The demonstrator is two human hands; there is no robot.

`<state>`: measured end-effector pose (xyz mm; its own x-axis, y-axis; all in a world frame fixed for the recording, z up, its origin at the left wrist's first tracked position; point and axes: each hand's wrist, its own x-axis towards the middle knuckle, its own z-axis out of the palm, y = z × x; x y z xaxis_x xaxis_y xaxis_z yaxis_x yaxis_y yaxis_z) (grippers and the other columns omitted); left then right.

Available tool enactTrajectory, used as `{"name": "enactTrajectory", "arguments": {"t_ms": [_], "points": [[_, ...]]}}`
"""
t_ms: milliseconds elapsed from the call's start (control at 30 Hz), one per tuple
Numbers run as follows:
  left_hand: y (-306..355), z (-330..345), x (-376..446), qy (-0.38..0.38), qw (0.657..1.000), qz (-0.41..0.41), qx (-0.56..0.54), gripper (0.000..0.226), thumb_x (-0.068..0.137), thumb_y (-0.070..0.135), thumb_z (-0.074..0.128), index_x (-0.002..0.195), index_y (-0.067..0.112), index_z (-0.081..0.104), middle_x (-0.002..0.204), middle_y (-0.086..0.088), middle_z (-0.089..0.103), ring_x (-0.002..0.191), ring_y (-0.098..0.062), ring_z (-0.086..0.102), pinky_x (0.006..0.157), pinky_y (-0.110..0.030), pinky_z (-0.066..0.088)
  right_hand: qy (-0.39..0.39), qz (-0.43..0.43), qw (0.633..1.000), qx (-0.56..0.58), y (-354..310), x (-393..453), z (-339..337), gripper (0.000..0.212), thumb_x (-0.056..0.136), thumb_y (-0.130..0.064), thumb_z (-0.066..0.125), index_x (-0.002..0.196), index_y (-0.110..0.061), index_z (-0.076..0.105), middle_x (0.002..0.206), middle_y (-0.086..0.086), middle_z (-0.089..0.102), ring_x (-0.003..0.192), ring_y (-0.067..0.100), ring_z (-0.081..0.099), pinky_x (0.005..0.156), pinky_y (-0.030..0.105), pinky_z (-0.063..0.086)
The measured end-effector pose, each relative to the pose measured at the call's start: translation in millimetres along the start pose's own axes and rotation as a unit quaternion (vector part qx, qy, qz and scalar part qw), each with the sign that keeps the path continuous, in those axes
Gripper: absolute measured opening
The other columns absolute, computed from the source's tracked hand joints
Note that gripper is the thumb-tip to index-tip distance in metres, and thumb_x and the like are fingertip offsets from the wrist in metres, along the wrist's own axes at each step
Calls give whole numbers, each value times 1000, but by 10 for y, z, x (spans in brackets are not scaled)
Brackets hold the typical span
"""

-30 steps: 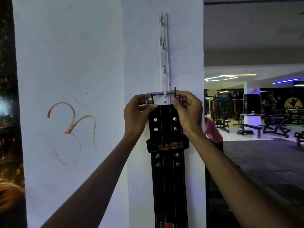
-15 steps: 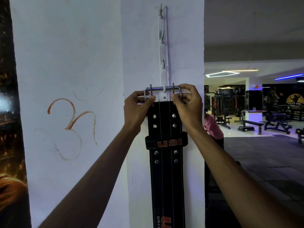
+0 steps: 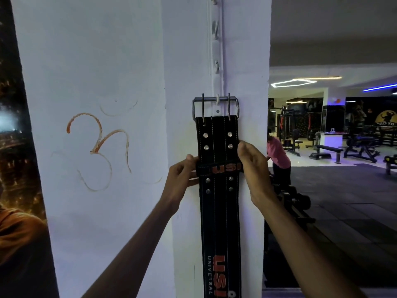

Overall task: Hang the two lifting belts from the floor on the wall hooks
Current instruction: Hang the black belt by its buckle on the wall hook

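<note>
A black lifting belt (image 3: 219, 211) with orange USI lettering hangs down the white pillar. Its steel buckle (image 3: 215, 100) rests over the lowest white hook (image 3: 217, 99) of a vertical hook rail (image 3: 216, 46). My left hand (image 3: 182, 177) pinches the belt's left edge at the keeper loop (image 3: 219, 168). My right hand (image 3: 252, 166) grips the right edge at the same height. Three hooks higher on the rail are bare. Only this one belt is in view.
The white pillar (image 3: 184, 82) carries an orange drawn symbol (image 3: 98, 147) on its left face. A dark poster (image 3: 15, 168) borders the left. At the right the gym floor opens, with a person in a pink shirt (image 3: 278, 153), dumbbells (image 3: 294, 196) and benches (image 3: 328, 150).
The buckle went onto the lowest hook and my hands left it. Both hands slid down the belt to the keeper loop.
</note>
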<state>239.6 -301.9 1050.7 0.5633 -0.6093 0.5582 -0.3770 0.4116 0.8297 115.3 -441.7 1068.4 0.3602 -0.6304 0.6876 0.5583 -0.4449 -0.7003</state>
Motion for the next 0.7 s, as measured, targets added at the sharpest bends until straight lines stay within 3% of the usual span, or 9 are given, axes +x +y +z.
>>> {"name": "enactTrajectory", "arguments": {"t_ms": [100, 200, 400, 467, 600, 700], "points": [[-110, -57, -88, -14, 1000, 11, 16, 30, 96, 32, 63, 120, 16, 73, 103, -5, 81, 99, -20, 77, 84, -31, 62, 5, -6, 1000, -19, 66, -150, -36, 36, 93, -21, 66, 128, -11, 62, 115, -2, 73, 107, 2, 68, 88, 16, 54], [-184, -96, -156, -10, 1000, 14, 26, 29, 92, 8, 71, 121, 11, 73, 96, -4, 81, 91, -18, 78, 84, -31, 62, 31, -7, 999, -36, 151, -308, -73, 42, 88, -18, 73, 128, -11, 61, 112, 4, 75, 104, 12, 72, 89, 24, 57], [-321, -90, -291, 35, 997, -20, 65, 18, 89, 13, 76, 107, 11, 77, 96, -9, 81, 93, -24, 78, 95, -49, 61, 63, -19, 989, -136, 206, -514, -144, 44, 89, -20, 73, 130, -13, 59, 109, 4, 73, 97, 9, 71, 82, 15, 53], [-311, -43, -385, 54, 993, -15, 103, 23, 89, 20, 78, 111, 13, 76, 101, -4, 80, 97, -20, 77, 94, -44, 61, 96, -41, 977, -187, 169, -622, -170, 42, 91, -20, 70, 131, -15, 57, 112, 2, 69, 99, 11, 68, 78, 11, 52], [-332, -8, -764, 111, 976, 14, 185, 28, 89, 29, 77, 115, 18, 72, 106, 6, 76, 91, -1, 73, 82, -14, 56, 94, -130, 944, -289, 157, -1089, -200, 30, 93, -14, 65, 123, -15, 62, 117, 0, 67, 103, 14, 65, 86, 36, 57], [-505, -60, -1191, 142, 967, 2, 210, 20, 91, 26, 75, 111, 22, 71, 102, 12, 74, 87, 7, 71, 75, -6, 52, 20, -139, 937, -320, 276, -1586, -214, 30, 96, -18, 62, 125, -14, 62, 121, 0, 66, 112, 14, 63, 94, 28, 53]]}}
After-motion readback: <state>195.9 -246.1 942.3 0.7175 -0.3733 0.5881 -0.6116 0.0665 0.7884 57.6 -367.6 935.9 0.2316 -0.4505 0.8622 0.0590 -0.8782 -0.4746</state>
